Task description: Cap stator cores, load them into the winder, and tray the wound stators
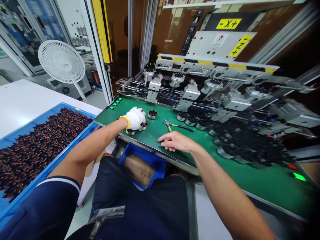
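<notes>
Left hand (pixel 135 118): white-gloved, palm down at the left end of the bench (pixel 107 116), fingers curled over a part; the glove hides the contact, so I cannot tell whether it is gripped or merely touched.
Parts: I note the near part (pixel 130 132) beneath the glove by the near edge, and the free part (pixel 152 114) upright, just right of the fingers.
Handling: I judge each small but dense, the silvery rim stiff and rather slippery, the black-and-copper top more fragile.
Hold point: I would take the rim from opposite sides, clear of the top.
Left arm: forearm slanting far and right, elbow bent.
Right hand (pixel 176 141): bare, holding nothing; index finger pointing left, other fingers loosely bent, over the near edge. Contact with the bench is unclear to me.
Right arm: enters from near right, slanting far and left.
Pliers (pixel 178 126): on the bench, just beyond the right hand.
Stock: blue tray (pixel 37 119) at left, filled with black-and-copper pieces.
</notes>
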`<state>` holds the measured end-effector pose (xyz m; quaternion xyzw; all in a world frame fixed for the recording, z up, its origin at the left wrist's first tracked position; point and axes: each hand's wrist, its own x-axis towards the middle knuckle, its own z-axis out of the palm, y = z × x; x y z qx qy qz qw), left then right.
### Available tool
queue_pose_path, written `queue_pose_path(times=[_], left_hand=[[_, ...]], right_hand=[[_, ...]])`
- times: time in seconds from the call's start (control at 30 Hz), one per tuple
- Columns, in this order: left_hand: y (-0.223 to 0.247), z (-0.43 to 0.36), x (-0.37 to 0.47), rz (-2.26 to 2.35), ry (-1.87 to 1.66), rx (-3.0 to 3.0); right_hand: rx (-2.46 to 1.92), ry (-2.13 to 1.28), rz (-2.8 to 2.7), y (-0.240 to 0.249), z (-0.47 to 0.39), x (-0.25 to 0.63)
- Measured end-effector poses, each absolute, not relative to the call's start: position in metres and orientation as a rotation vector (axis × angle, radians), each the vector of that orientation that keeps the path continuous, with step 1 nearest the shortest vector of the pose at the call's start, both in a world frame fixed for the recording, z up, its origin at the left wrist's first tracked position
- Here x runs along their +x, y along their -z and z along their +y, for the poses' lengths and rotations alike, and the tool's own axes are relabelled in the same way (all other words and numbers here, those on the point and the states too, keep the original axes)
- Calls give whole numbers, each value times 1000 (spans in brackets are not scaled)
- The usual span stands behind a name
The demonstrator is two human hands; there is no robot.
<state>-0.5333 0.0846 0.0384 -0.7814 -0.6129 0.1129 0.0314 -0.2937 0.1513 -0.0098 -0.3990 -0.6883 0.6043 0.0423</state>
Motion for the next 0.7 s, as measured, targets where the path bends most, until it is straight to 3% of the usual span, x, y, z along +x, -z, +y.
queue_pose_path(times=[0.2,0.3,0.47,0.7], left_hand=[[-57,101,-547,-2183,-199,-2349],[-55,118,-538,-2282,-290,-2279],[-41,124,-522,-2156,-357,-2406],[-47,121,-520,-2022,-189,-2267]], right_hand=[[-1343,-1714,-1715,10,184,-325],[-1395,-1742,-1561,18,187,-362],[-1458,-1737,-1428,24,190,-401],[-1480,-1623,-1632,29,186,-383]])
